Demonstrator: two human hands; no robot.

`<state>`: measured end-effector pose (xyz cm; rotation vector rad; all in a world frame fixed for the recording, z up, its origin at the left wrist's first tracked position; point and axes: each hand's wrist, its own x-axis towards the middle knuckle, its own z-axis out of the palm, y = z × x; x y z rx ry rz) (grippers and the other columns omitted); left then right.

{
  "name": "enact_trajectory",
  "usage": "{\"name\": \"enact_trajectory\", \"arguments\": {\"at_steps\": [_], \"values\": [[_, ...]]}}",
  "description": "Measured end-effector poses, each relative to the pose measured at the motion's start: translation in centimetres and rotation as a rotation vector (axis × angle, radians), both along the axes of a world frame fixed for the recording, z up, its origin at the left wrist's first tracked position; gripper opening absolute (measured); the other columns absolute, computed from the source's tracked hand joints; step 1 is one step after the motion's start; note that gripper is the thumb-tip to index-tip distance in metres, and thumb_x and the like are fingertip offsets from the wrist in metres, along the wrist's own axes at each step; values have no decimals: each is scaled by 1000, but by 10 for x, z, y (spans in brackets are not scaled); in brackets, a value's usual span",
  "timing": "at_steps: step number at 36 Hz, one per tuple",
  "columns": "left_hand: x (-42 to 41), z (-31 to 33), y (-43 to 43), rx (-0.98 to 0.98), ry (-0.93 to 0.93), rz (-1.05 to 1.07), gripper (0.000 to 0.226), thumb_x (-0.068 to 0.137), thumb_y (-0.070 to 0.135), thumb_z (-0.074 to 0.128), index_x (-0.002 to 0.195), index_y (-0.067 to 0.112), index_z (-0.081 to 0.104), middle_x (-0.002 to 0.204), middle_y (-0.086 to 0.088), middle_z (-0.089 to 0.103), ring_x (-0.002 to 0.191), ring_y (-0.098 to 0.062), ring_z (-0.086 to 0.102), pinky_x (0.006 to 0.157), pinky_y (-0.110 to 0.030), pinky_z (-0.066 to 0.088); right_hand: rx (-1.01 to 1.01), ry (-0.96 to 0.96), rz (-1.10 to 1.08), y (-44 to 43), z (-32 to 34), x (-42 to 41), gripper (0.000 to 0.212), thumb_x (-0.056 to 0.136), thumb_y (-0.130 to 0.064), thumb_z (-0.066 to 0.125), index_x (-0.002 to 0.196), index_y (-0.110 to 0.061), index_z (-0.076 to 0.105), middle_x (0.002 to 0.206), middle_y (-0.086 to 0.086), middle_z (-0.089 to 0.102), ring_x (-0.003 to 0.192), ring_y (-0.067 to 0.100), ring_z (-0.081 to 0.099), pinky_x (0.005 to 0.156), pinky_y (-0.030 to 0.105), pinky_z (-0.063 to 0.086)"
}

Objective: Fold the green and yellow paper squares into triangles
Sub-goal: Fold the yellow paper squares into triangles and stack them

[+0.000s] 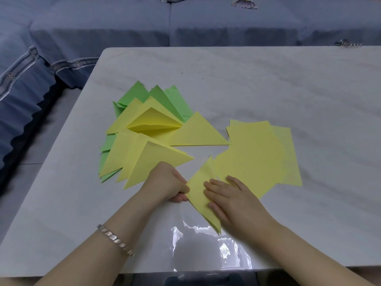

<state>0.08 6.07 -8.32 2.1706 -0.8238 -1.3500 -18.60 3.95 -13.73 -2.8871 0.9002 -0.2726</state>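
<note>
- Done: a fanned pile on the left of the table point(268, 79). The green triangles point(177, 102) lie at its far and left edges, with yellow triangles point(198, 133) lying over them. No flat green square shows, so green looks finished.
- One triangle point(152, 122) in the pile gapes open along its fold and may need pressing again.
- In hand: a yellow sheet point(198, 190) at the near centre, already doubled into a triangle. The left hand point(167, 182) pinches its left edge. The right hand point(231, 201) lies flat on it with fingers straight, pressing the crease.
- Left: a loose stack of unfolded yellow squares point(253, 153) just right of the hands. How many there are cannot be told.
</note>
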Motion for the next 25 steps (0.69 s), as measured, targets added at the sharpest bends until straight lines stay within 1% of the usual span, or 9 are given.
{"name": "enact_trajectory", "arguments": {"at_steps": [8,13,14,15,16,17,19,21,25], "values": [[0,-2,0,-1,-19,9,7,72,-8,68,79,-6,67,58,-19,67,40,-15,61,54,-25,56,-44,3,-107,5,0,1,68,100,-34,5,98,-19,72,111,-5,68,105,10,63,98,38,29],[-1,-2,2,-12,-30,0,9,73,-8,65,80,-9,69,57,-15,67,41,-13,60,57,-25,56,-88,44,-248,-12,1,12,72,100,-30,2,99,-11,71,109,3,69,102,18,65,95,38,29],[-2,-3,2,-15,-36,-1,8,73,-7,64,79,-8,70,57,-15,67,41,-14,60,58,-26,56,-109,46,-261,-17,0,13,69,100,-29,6,98,-11,72,108,3,70,101,19,66,94,39,31],[-2,-3,2,-16,-39,-1,8,73,-7,65,79,-8,70,57,-14,67,43,-15,61,60,-26,57,-132,48,-264,-22,0,14,61,99,-28,14,97,-12,72,107,2,70,101,19,66,94,39,34],[-2,-3,2,-16,-36,2,8,73,-6,65,79,-7,70,58,-15,68,45,-16,62,61,-27,57,-153,53,-263,-27,0,15,52,94,-29,24,96,-13,73,107,1,70,102,20,66,93,39,41],[-1,-4,2,-14,-30,7,8,73,-6,66,79,-7,70,60,-16,69,47,-17,62,61,-27,57,-165,66,-265,-32,1,16,47,88,-29,30,96,-14,73,106,-1,70,102,21,65,88,38,48],[-1,-4,3,-12,-18,15,8,73,-6,67,81,-7,70,64,-18,69,47,-17,63,60,-27,57,-166,88,-269,-41,2,17,45,83,-29,33,96,-14,73,106,-2,71,105,24,64,80,44,52],[-1,-4,3,-13,-12,19,9,73,-6,66,81,-8,70,64,-18,69,44,-15,61,58,-25,57,-171,95,-274,-48,3,20,45,83,-29,33,97,-14,73,106,-2,70,107,26,63,79,47,52],[-1,-4,3,-15,-10,29,8,74,-6,65,79,-7,71,62,-17,69,40,-12,60,55,-22,55,-135,111,-285,-55,3,26,46,84,-30,32,98,-12,72,108,0,70,109,29,61,80,47,51]]}}
